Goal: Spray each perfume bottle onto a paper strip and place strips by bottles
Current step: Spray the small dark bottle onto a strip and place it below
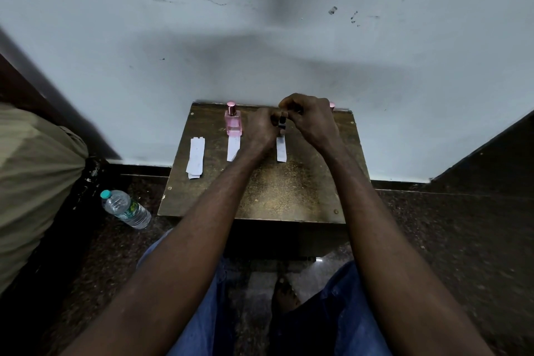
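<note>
Forearms (202, 211) cross worktop (289, 191) near edge | left hand (261, 127), right hand (309, 120) grasp dark bottle (282, 124) at far edge beside pink bottle (233, 123) | labels unreadable

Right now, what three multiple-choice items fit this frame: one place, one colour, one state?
1. The water bottle lies: A on a shelf; B on the floor left of the table; C in a lap.
2. The free-standing perfume bottle is: A pink; B green; C black.
3. The left hand and right hand are: A lying flat; B gripping the dark bottle; C lifting a strip.
Answers: B, it lies on the dark floor; A, pink glass and cap; B, fingers curl round it.
</note>
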